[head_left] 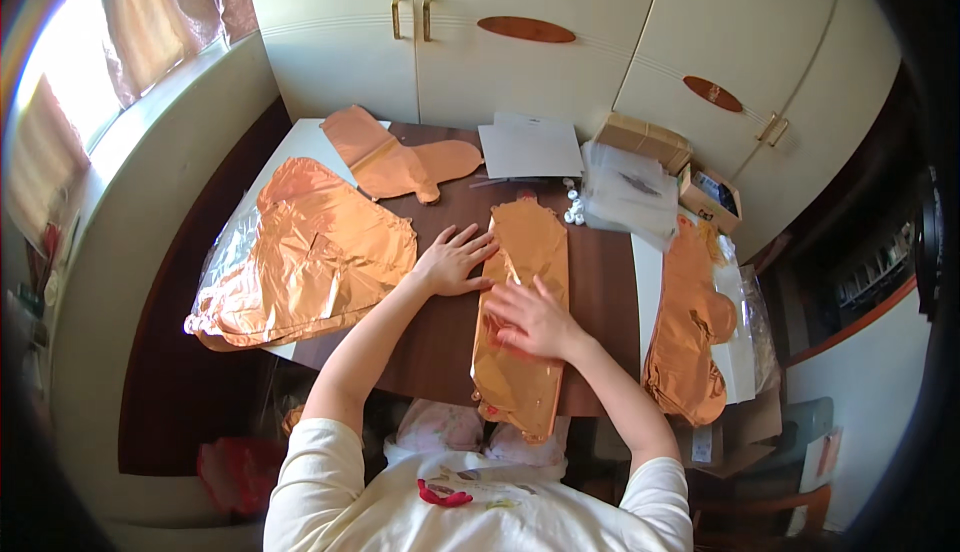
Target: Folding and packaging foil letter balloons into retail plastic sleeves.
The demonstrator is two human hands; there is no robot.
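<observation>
A flat, folded copper-coloured foil balloon (530,242) lies lengthwise on the dark brown table in front of me, its near end hanging slightly past the table edge. My right hand (540,322) rests on the middle of its shiny surface, fingers spread, slightly blurred. Just left of it, my left hand (455,260) lies flat with fingers apart, its fingertips at the balloon's left edge. To the left is a pile of larger, crinkled foil balloons (325,252). A number-like or letter-like flat foil balloon (400,157) lies beyond that pile.
More copper foil balloons (685,332) hang over the table's right side beside clear plastic. Farther back are white cards (530,147), clear plastic bags (630,192), small white round pieces (574,210), a cardboard box (643,139) and a small open box (708,202). Cream cabinets (530,72) stand behind.
</observation>
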